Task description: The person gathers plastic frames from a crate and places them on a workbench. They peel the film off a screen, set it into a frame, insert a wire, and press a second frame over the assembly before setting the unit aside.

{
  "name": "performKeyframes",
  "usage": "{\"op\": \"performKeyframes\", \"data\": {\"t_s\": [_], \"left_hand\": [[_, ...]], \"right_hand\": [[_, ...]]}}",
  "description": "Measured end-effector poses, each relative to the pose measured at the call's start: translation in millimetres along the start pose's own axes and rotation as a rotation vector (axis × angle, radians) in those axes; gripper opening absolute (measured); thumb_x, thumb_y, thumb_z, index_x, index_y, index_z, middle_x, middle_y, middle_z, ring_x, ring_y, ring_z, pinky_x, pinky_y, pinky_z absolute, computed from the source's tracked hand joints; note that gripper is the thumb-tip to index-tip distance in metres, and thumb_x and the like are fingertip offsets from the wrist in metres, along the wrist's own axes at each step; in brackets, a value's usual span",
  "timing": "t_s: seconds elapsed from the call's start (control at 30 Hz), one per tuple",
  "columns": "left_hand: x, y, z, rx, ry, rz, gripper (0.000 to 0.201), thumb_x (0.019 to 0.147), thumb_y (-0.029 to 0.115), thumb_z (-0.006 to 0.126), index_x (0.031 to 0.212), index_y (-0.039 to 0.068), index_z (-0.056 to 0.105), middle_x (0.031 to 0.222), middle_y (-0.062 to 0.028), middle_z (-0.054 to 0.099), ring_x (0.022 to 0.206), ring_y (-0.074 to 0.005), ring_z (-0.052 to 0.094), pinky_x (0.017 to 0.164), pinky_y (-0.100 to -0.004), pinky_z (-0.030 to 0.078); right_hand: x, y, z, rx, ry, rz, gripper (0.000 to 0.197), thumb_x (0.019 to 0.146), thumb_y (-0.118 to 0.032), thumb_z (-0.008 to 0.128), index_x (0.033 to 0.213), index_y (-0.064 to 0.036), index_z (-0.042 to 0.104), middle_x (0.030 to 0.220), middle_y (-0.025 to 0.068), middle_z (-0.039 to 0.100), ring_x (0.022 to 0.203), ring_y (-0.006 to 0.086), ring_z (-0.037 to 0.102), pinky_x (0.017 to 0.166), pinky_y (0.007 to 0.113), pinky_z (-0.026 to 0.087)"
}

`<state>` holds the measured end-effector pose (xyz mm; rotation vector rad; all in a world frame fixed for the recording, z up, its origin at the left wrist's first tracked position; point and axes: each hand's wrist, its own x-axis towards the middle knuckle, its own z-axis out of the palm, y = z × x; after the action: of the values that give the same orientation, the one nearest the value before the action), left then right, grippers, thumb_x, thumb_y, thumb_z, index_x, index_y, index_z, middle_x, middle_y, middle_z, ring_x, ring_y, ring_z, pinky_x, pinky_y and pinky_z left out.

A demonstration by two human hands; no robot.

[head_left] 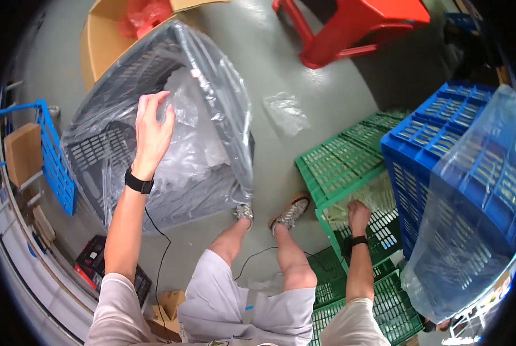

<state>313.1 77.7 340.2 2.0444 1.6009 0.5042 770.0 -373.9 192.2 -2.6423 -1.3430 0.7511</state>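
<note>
- My left hand (154,124) is up over the big lined crate (99,150). My fingers bend a bit, my thumb sticks out, and there is a wide gap between them. It holds nothing.
- Under it is a heap of clear plastic (183,158), inside the crate. The long way of the heap runs from the far edge toward the near edge. It has no clear front end.
- The heap is see-through and whitish, soft, shiny and full of wrinkles.
- A clear liner (235,109) hangs over the crate's right edge.
- My right hand (359,216) is in the open side of the green crate (350,153), close to its upper left corner. My fingers curl in. I cannot tell if they have hold of anything.
- Thin pale strips (379,199) are just beside that hand, along the upper edge of the opening. They look yellowish and messy. I cannot tell which way each one points.
- A blue crate (405,196) stands to the right of the green one.
- A flat clear bag (286,113) lies on the floor (269,69) between the lined crate and the green crate.
</note>
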Motion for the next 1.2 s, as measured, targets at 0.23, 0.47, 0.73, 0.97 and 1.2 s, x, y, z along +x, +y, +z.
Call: {"op": "performKeyframes", "data": {"t_s": [0.23, 0.47, 0.73, 0.97, 1.2], "left_hand": [[-14, -55, 81, 0.209, -0.068, 0.112, 0.045, 0.096, 0.019, 0.064, 0.139, 0.007, 0.056, 0.13, -0.0172, 0.06, 0.125, -0.0288, 0.057, 0.108, -0.0381, 0.043], [-75, -157, 84, 0.069, -0.494, -0.259, 0.064, 0.1, 0.046, 0.059, 0.153, 0.013, 0.045, 0.152, -0.0206, 0.047, 0.142, -0.0334, 0.044, 0.117, -0.0419, 0.034], [-110, -140, 79, -0.156, -0.637, -0.436, 0.047, 0.1, 0.039, 0.06, 0.135, 0.007, 0.063, 0.132, -0.0137, 0.066, 0.123, -0.0259, 0.061, 0.104, -0.0372, 0.046], [-138, -160, 81, -0.436, -0.698, -0.657, 0.041, 0.095, 0.038, 0.064, 0.115, 0.003, 0.071, 0.108, -0.012, 0.074, 0.093, -0.0232, 0.069, 0.078, -0.0389, 0.053], [-192, -130, -65, -0.042, -0.313, -0.173, 0.023, 0.09, 0.024, 0.074, 0.097, 0.003, 0.071, 0.082, -0.0141, 0.062, 0.073, -0.0262, 0.061, 0.068, -0.0355, 0.049]], "right_hand": [[-4, 27, -10, 0.089, -0.009, 0.146, 0.02, 0.09, -0.023, 0.064, 0.092, -0.0053, 0.071, 0.09, 0.0214, 0.07, 0.086, 0.0443, 0.066, 0.073, 0.049, 0.052], [-10, 38, 15, 0.118, -0.038, 0.114, 0.023, 0.089, -0.023, 0.069, 0.103, -0.0048, 0.07, 0.087, 0.0211, 0.071, 0.085, 0.0407, 0.069, 0.075, 0.046, 0.053], [-74, -117, -142, 0.154, 0.387, -0.025, 0.026, 0.096, -0.016, 0.067, 0.119, -0.0014, 0.067, 0.088, 0.0139, 0.072, 0.08, 0.0246, 0.068, 0.074, 0.036, 0.054], [-95, -384, -24, 0.292, -0.851, -0.234, 0.093, 0.078, -0.035, 0.086, 0.149, -0.0048, 0.035, 0.103, 0.0267, 0.071, 0.091, 0.0434, 0.069, 0.083, 0.046, 0.055], [-164, -291, 135, 0.099, -1.022, -0.145, 0.053, 0.088, -0.031, 0.069, 0.132, -0.0059, 0.053, 0.101, 0.0271, 0.071, 0.096, 0.0454, 0.069, 0.086, 0.05, 0.054]]}}
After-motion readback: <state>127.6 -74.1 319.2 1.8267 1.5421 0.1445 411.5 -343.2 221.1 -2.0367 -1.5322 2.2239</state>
